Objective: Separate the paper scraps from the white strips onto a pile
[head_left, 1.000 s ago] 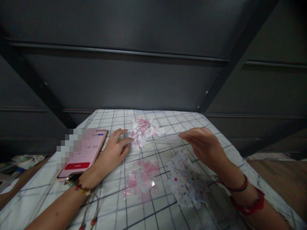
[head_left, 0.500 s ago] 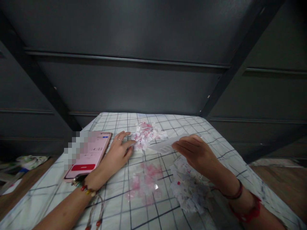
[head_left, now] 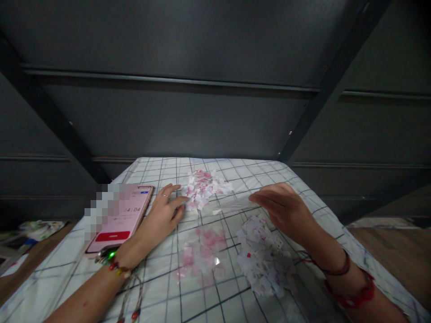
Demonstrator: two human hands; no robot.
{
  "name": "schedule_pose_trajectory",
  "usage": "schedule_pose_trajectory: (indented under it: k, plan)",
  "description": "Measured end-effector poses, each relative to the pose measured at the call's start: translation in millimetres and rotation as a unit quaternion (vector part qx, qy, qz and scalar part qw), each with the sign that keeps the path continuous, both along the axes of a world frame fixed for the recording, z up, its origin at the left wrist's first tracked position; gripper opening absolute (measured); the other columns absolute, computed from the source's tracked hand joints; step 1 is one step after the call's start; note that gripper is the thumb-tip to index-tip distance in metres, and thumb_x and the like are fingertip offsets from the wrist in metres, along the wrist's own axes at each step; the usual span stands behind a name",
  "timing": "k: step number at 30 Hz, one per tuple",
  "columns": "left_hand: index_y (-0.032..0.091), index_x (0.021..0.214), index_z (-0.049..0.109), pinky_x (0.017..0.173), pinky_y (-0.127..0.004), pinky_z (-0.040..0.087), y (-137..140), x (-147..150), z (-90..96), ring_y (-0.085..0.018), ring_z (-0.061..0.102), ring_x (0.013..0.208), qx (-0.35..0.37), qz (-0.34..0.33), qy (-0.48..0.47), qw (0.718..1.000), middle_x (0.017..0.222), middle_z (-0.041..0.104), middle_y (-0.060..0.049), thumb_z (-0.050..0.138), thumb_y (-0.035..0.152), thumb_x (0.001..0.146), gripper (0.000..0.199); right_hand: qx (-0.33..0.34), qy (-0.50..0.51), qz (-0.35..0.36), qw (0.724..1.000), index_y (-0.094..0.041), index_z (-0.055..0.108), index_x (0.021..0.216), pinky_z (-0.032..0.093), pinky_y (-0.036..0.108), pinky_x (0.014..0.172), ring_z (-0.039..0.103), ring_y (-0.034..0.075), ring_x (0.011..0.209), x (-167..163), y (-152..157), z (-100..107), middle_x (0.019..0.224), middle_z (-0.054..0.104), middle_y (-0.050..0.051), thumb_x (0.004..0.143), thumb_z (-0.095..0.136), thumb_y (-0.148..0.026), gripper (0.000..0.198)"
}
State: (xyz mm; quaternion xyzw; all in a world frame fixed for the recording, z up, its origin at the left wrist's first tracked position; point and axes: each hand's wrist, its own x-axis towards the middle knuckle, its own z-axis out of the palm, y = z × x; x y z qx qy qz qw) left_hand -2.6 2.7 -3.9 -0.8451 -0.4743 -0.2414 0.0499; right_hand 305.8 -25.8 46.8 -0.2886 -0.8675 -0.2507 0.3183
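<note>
My left hand (head_left: 165, 210) lies with its fingers apart at the left edge of a heap of white and pink paper scraps (head_left: 205, 186). The thumb and index fingertips touch or nearly touch that heap. In my right hand (head_left: 284, 207) the fingers are pressed together on the right end of a clear plastic bag (head_left: 234, 204), which stretches leftward, its far end near the scraps. Below my right hand sits a larger pile of whitish scraps (head_left: 264, 258) with a small red bit in it. Glossy see-through pieces with pink (head_left: 204, 255) lie between my forearms.
A phone (head_left: 119, 217) with a pink screen showing a timer lies left of my left wrist. The checked cloth (head_left: 161, 287) covers the table, and a dark panelled wall (head_left: 188, 121) rises behind its far edge. Cloth-like items (head_left: 42, 229) lie low at the left.
My right hand has shifted slightly right, pulling the bag with it; the bag now looks flatter and thinner. My left hand stays by the heap. The view has moved slightly.
</note>
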Motion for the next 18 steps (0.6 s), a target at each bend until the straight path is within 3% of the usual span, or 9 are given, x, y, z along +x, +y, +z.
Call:
schedule_pose_trajectory:
  k: [5,18]
  plan:
    - [0.021,0.105,0.066,0.103,-0.052,0.038,0.1,0.5,0.5,-0.029,0.041,0.123,0.005,0.0,-0.009,1.0,0.128,0.049,-0.011,0.039,0.025,0.09,0.031,-0.031,0.0,0.002,1.0,-0.02,0.057,0.093,0.04,0.029,0.069,0.057,0.013,0.073,5.0,2.5,-0.7,0.08,0.068,0.0,0.081,0.042,0.003,0.03]
    - [0.021,0.105,0.067,0.102,-0.053,0.038,1.6,0.1,0.7,-0.03,0.042,0.123,-0.001,-0.002,0.006,1.0,0.127,0.049,-0.013,0.037,0.029,0.091,0.034,-0.092,0.031,-0.023,0.995,-0.023,0.058,0.086,0.043,0.031,0.074,0.058,0.014,0.074,24.1,5.3,3.2,0.077,0.066,-0.002,0.072,0.037,0.007,0.04]
